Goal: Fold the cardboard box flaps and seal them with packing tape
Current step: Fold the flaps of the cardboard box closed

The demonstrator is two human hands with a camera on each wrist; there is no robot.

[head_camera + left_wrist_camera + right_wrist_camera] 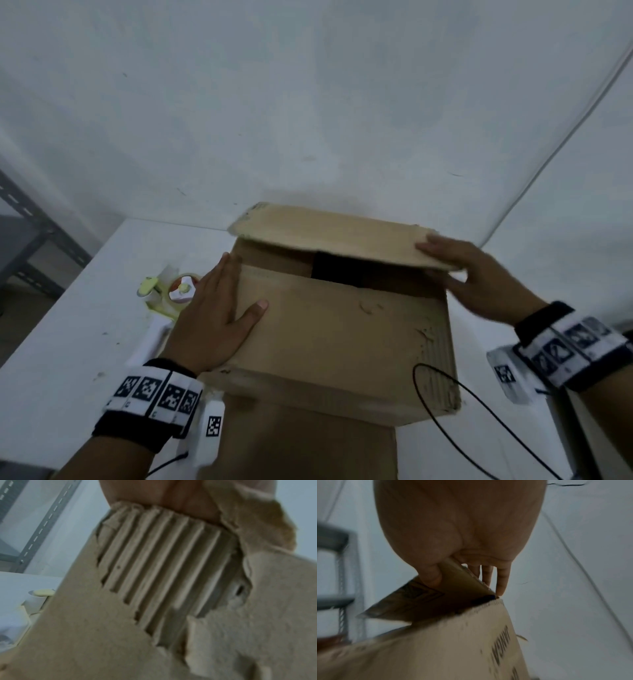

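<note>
1. While the cardboard box [329, 342] sits on the white worktop [68, 342], its near flap [325, 325] lies folded flat over the top.
2. Left hand [214, 315]: fingers straight, palm pressing flat on near flap's left side; grips nothing.
3. Right hand [479, 281]: holds the far flap [335, 236] at its right end, thumb under, fingers on top (right wrist view). Flap tilted, partly lowered; dark gap between the two flaps.
4. Near flap has torn patches with bare corrugation [163, 568].
5. Tape dispenser [171, 291] lies on worktop just left of box, beside left hand; untouched.
6. Black cable [479, 411] runs over box's near right corner.
7. Grey metal shelving [30, 246] stands far left.
</note>
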